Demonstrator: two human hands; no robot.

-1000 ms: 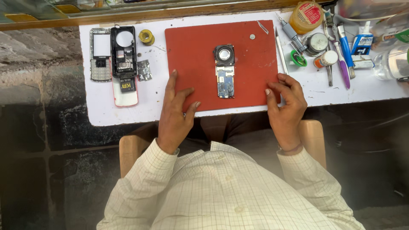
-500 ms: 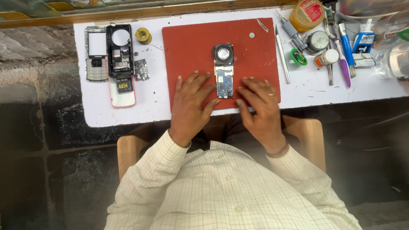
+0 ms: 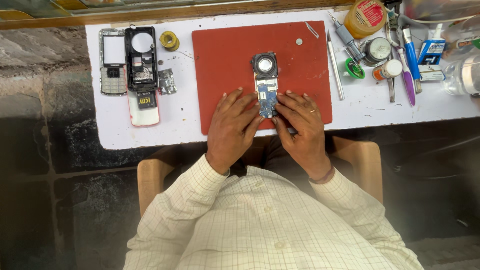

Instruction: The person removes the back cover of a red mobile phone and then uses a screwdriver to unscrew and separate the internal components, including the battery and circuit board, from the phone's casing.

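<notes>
Here: phone circuit board (image 3: 267, 92) on red mat (image 3: 225, 60), pinched at lower edges between left hand (image 3: 232, 127) and right hand (image 3: 300, 125) fingertips. Likely light, stiff, fragile; best held by side edges, speaker (image 3: 264, 65) beyond fingers.

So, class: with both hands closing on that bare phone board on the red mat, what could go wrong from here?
1. The blue phone circuit board is pinched between left hand and right hand; bare fingers may smudge or flex it.
2. The small silver round part lies loose on the red rubber mat; a nudge could lose it.
</notes>
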